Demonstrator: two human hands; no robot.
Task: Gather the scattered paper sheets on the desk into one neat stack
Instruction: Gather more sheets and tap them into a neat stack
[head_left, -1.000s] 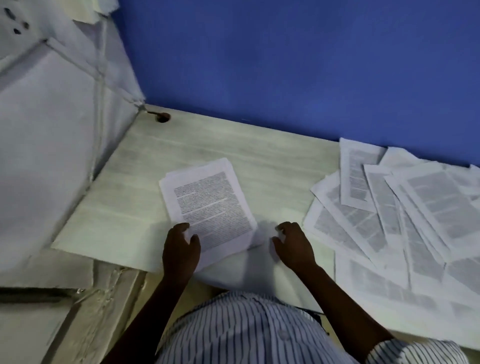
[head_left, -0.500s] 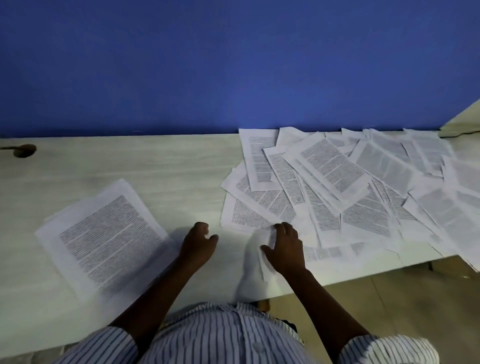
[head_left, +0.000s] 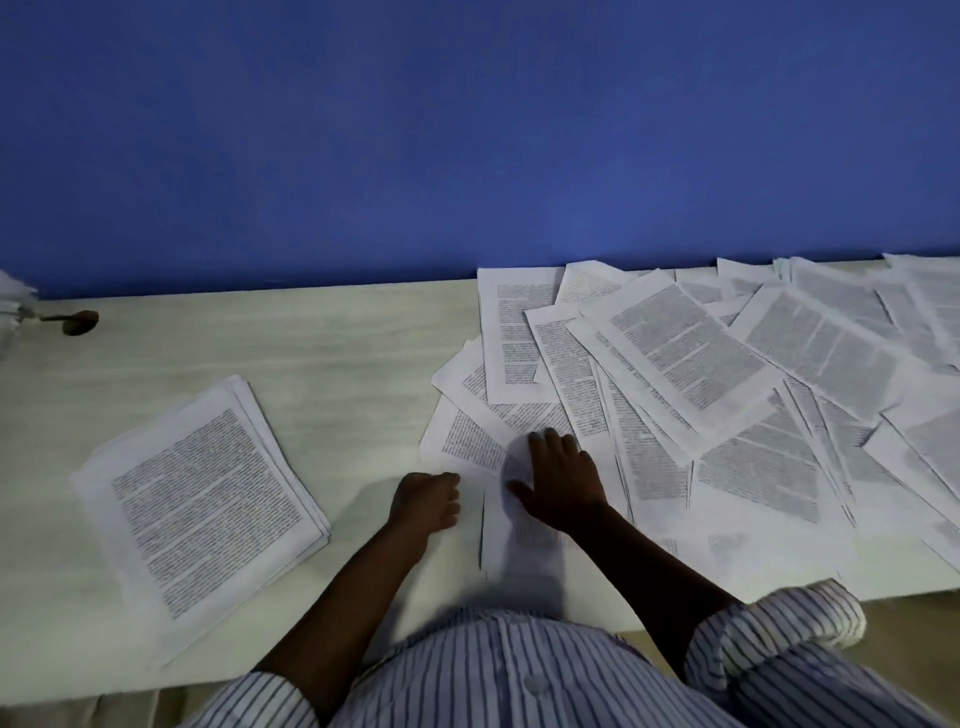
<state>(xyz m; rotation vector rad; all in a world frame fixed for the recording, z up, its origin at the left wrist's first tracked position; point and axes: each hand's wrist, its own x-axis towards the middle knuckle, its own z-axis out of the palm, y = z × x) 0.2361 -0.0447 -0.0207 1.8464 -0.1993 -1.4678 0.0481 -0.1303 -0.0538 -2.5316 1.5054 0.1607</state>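
1. Loose paper sheets (head_left: 675, 364) cover the right of the tabletop (head_left: 337, 353); the stack (head_left: 200, 512) sits left.
2. The right hand (head_left: 563, 480) lies flat on one sheet; the left hand (head_left: 426, 501) is curled, grip unclear.
3. The sheets look light, bendy and slippery: best to pinch an edge.

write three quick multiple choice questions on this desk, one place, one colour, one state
1. Where is the neat stack on the desk?
A) left of the left hand
B) at the far right
C) on the floor

2. What colour is the wall?
A) green
B) blue
C) white

3. What is the right hand doing?
A) lifting a sheet
B) resting flat on the scattered sheets
C) hanging off the desk

Answers: 1 A, it sits left of both hands; 2 B, plainly blue; 3 B, palm down on overlapping sheets.
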